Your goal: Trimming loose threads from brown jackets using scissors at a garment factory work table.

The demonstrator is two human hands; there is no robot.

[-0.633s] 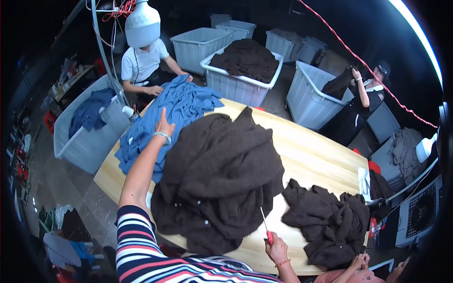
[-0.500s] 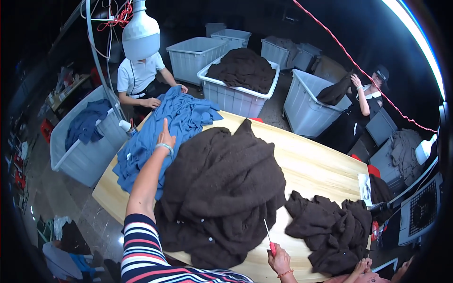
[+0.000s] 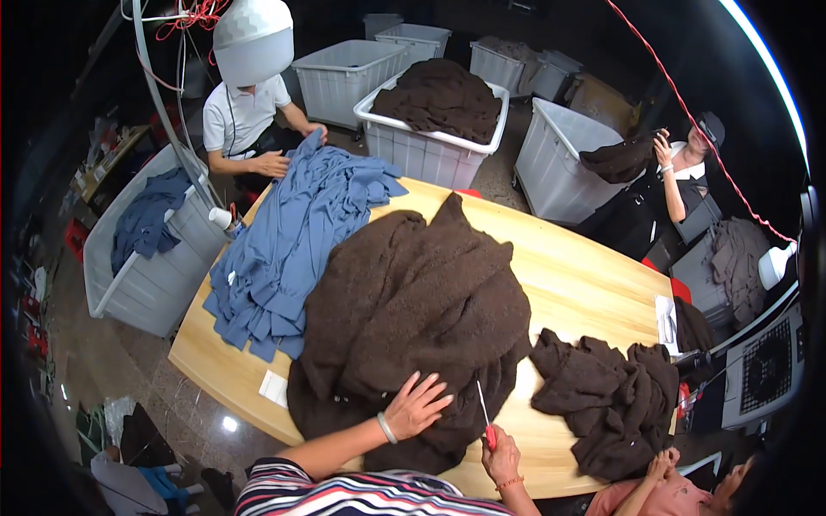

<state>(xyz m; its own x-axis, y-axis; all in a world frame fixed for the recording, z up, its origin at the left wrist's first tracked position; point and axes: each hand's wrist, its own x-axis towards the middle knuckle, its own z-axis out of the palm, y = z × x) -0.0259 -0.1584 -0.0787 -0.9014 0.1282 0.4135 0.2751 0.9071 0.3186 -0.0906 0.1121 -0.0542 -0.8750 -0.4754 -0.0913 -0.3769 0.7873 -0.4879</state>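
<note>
A large heap of dark brown knitted fabric (image 3: pixel 413 292) fills the middle of the wooden table (image 3: pixel 594 267). My left hand (image 3: pixel 416 408) lies on the near side of this heap, palm down with its fingers spread. At the heap's right edge, my right hand (image 3: pixel 502 460) is closed around the red handle of a slim pointed metal tool (image 3: pixel 483 404). The tool's thin shaft points up and away from me; its exact kind is unclear. A few small pale specks show on the brown cloth near my left hand.
Blue garments (image 3: pixel 292 232) lie at the table's left, touched by a person in white (image 3: pixel 245 120). A smaller brown pile (image 3: pixel 607 400) lies right, near another person's hands (image 3: pixel 662 464). Wheeled grey bins (image 3: pixel 430 163) stand beyond. Across, a person (image 3: pixel 688 163) lifts brown cloth. A lamp (image 3: pixel 252 43) hangs left.
My left hand has come back from the blue garments to the near side of the brown heap. My right hand still grips the red-handled tool. The view has shifted slightly.
</note>
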